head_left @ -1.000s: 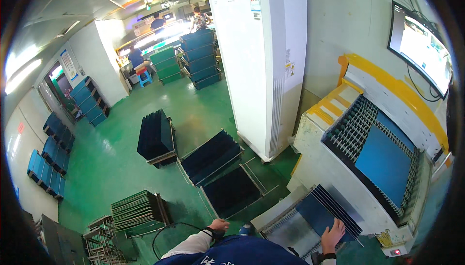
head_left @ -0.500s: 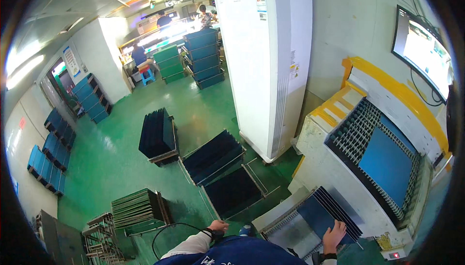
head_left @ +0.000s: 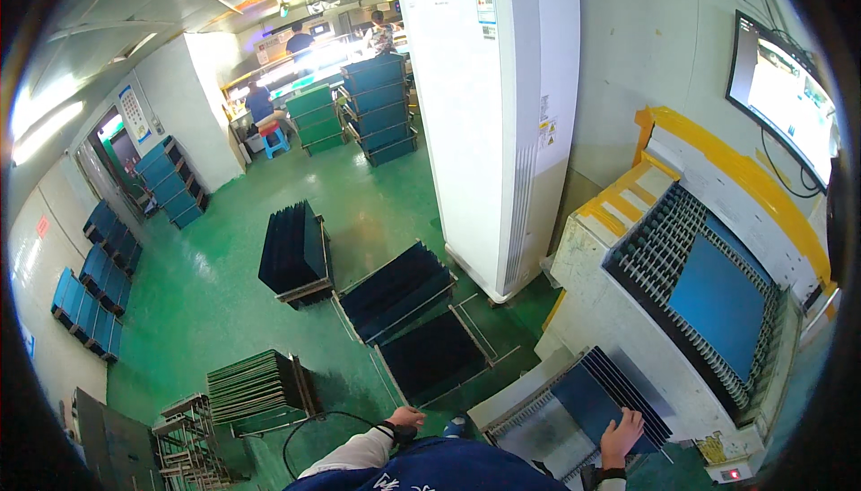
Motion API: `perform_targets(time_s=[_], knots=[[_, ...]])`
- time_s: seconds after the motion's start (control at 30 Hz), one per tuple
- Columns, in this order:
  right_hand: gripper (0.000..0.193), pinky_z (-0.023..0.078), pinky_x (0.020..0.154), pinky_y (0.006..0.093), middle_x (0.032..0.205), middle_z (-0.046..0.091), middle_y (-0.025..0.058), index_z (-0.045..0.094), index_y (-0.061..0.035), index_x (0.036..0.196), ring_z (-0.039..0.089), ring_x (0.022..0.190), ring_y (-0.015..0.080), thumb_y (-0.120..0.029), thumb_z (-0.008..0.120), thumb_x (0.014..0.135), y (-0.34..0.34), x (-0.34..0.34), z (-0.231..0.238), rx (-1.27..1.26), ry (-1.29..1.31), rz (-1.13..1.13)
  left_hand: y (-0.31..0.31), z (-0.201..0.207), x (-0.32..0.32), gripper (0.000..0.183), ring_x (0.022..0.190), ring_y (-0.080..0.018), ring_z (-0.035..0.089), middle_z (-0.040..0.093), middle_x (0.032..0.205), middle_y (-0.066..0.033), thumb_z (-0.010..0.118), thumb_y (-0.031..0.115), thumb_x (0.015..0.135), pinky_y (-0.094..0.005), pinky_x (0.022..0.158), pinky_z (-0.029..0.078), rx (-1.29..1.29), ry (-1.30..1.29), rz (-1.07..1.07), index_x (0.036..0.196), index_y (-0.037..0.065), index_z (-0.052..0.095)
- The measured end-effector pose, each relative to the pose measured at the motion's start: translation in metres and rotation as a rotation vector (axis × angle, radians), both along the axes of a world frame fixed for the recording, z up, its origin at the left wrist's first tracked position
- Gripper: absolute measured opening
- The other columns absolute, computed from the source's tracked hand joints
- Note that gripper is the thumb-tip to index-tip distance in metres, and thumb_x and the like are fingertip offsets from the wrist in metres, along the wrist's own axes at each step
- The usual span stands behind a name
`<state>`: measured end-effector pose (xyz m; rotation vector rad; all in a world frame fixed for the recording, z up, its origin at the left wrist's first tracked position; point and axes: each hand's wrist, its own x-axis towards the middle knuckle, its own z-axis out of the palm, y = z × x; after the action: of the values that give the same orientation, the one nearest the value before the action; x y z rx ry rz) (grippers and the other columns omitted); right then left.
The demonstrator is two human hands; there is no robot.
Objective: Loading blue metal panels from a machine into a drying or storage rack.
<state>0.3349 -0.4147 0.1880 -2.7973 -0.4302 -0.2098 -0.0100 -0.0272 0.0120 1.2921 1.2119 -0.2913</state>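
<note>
At the lower right, my right hand point(head_left: 621, 433) rests with its fingers stretched out and apart on the dark blue panels point(head_left: 599, 401). Several of these stand on edge, side by side, in a slotted rack point(head_left: 525, 415); a bare grey plate shows at its near side. My left hand point(head_left: 406, 417) hangs near my body, its fingers curled in, and nothing shows in them. Just beyond it lies a wire rack of dark panels point(head_left: 430, 356). A larger blue panel point(head_left: 717, 298) lies flat on the roller bed of the machine at the right.
Further racks of dark panels point(head_left: 294, 253) and green-edged boards point(head_left: 251, 388) stand on the green floor. A tall white air conditioner point(head_left: 475, 132) rises ahead. Beside the machine point(head_left: 601, 285) a screen point(head_left: 785, 96) hangs on the wall. People work at a far bench.
My view has shifted very slightly. Both hands stay where they were, the right one still on the panels.
</note>
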Motion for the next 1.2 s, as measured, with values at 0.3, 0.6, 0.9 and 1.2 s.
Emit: perform_targets(time_s=[0.3,0.6,0.9,1.2], knots=[[0.033,0.037,0.084,0.0445,0.1,0.051,0.0115,0.053,-0.0061,0.094,0.048,0.102,0.0314,-0.004,0.068,0.066,-0.001,0.011,-0.007,0.031,0.007,0.04,0.001,-0.008,-0.002,0.036,0.07,-0.0168,0.064,0.066,0.088,-0.0087,0.065,0.027,0.082,-0.029,0.061,0.052,-0.001,-0.012,0.008,0.102,-0.003,0.06],[0.03,0.041,0.078,0.0444,0.085,0.059,0.0161,0.052,-0.0042,0.092,0.056,0.085,0.0368,-0.004,0.069,0.067,-0.001,0.026,-0.015,0.089,0.167,0.01,0.002,-0.007,-0.001,0.034,0.072,-0.0179,0.064,0.065,0.088,-0.0078,0.063,0.025,0.084,-0.029,0.061,0.051,-0.03,-0.011,0.02,0.103,-0.003,0.059],[0.027,0.046,0.071,0.0447,0.082,0.063,0.0194,0.06,-0.0019,0.09,0.06,0.08,0.0366,-0.013,0.07,0.067,-0.019,0.045,-0.052,-0.08,0.107,0.107,0.003,-0.005,0.002,0.034,0.075,-0.0187,0.063,0.067,0.092,-0.0084,0.059,0.027,0.086,-0.0306,0.064,0.051,-0.02,-0.014,-0.009,0.104,-0.002,0.06],[0.023,0.048,0.07,0.0458,0.081,0.063,0.0192,0.061,-0.0026,0.072,0.061,0.081,0.0373,-0.023,0.07,0.068,-0.015,0.062,-0.052,-0.209,0.215,0.103,0.004,-0.005,0.004,0.033,0.067,-0.0149,0.061,0.067,0.086,-0.0068,0.062,0.026,0.085,-0.0276,0.056,0.049,0.011,0.002,-0.012,0.103,-0.002,0.06]])
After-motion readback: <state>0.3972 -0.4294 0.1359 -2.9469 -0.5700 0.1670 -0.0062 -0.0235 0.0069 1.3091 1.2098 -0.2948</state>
